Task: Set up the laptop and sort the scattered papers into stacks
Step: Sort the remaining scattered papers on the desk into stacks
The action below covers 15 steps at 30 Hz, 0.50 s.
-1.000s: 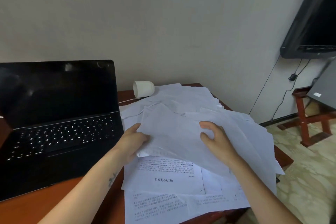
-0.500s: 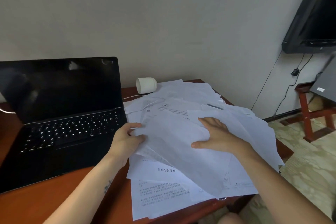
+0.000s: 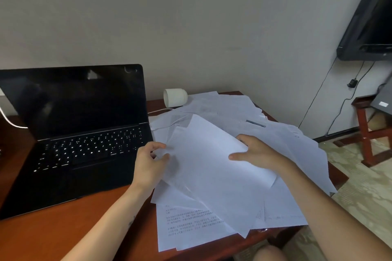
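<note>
A: Dim room, isn't it? Soft, flat light, and the wall (image 3: 191, 27) has gone a dull grey.
B: Yes, with no hard shadows. There's only a faint one beside the left hand (image 3: 148, 165) on the papers (image 3: 212, 165), which look bluish-white.
A: Any glare?
B: Two small bright reflections near the top of the dark laptop screen (image 3: 74, 99). The keyboard (image 3: 89, 148) letters glow by themselves.
A: Sharpness?
B: Middling. The print on the nearest papers is smeared and unreadable. There's wide-angle bending at the edges: the wall-mounted screen (image 3: 369, 27) leans inward, and the floor (image 3: 360, 197) at right is soft
</note>
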### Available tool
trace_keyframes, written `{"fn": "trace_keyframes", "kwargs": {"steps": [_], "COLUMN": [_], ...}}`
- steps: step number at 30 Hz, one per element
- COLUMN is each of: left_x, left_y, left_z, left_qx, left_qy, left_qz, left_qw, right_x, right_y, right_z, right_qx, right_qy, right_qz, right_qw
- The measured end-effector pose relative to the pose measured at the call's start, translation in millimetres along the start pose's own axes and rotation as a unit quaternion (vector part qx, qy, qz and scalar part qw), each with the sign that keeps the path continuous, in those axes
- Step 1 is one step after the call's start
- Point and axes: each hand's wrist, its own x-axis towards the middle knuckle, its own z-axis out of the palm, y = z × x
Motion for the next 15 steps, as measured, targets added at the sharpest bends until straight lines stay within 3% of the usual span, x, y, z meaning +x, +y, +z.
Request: {"fn": "trace_keyframes", "kwargs": {"steps": [3, 8, 15], "left_x": [4.4, 8.1, -4.8], "left_y": [5.2, 12.9, 37.9], "left_z": [2.2, 9.1, 36.2], "left_qx": [-0.015, -0.035, -0.130], "left_qy": [0.000, 0.003, -0.099], "left_qz": [-0.008, -0.016, -0.098], "left_qw": [1.000, 0.999, 0.982], "right_x": [-7.7, -22.7, -32.7], "right_y": [1.5, 14.2, 11.4], "right_z": [-2.9, -3.0, 9.6], "right_qx": [0.090, 0.215, 0.358], "right_qy": [0.025, 0.132, 0.181], "right_qz": [0.004, 0.034, 0.041], "right_qw": [0.996, 0.967, 0.915]}}
